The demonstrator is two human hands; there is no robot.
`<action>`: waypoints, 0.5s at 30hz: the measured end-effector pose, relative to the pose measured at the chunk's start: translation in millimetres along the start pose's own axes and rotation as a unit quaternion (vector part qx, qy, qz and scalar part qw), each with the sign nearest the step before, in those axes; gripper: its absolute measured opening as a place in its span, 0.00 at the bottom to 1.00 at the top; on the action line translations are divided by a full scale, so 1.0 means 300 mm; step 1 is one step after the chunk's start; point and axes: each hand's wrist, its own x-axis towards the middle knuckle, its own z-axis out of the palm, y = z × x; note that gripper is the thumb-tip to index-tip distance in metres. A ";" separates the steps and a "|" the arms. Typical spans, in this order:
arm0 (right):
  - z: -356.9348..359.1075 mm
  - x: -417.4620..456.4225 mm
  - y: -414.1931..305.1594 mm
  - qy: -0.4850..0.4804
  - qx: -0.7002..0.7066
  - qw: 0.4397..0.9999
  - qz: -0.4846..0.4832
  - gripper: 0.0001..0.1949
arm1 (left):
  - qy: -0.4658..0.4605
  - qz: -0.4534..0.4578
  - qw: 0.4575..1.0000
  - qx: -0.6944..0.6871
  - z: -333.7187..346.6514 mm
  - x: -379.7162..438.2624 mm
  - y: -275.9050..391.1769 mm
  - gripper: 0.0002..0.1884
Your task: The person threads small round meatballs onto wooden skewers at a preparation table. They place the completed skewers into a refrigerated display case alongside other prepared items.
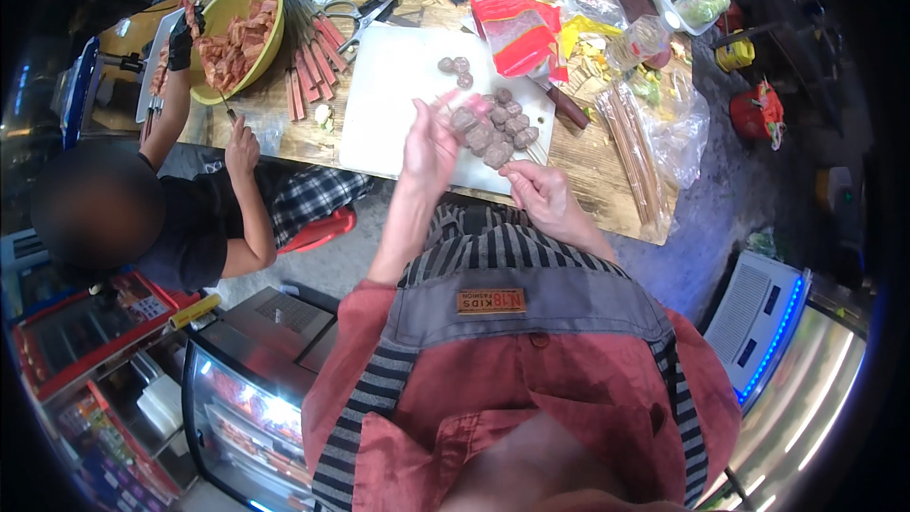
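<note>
Over a white cutting board [384,99], my right hand [540,192] pinches the near end of a skewer threaded with brown-grey meatballs [480,137]. My left hand [431,146] is raised at the skewer's far end, blurred, its fingers apart near the end ball; whether it touches the ball is unclear. More skewered meatballs [513,117] lie on the board just right of the held skewer, their thin sticks pointing towards me. A few loose meatballs [463,78] rest farther back on the board. A red and clear plastic bag [519,35] overlaps the board's far right corner.
At left, a co-worker with one black-gloved hand threads meat from a yellow bowl [274,50]. Red-handled metal skewers [313,71] and scissors [362,18] lie between us. A brown-handled tool [569,108], bundled wooden sticks [633,156] and a clear jar [640,43] are at right.
</note>
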 end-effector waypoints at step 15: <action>-0.075 -0.120 0.104 0.083 0.042 0.995 0.037 0.09 | 0.049 0.209 0.575 0.789 -0.370 0.524 -0.044 0.19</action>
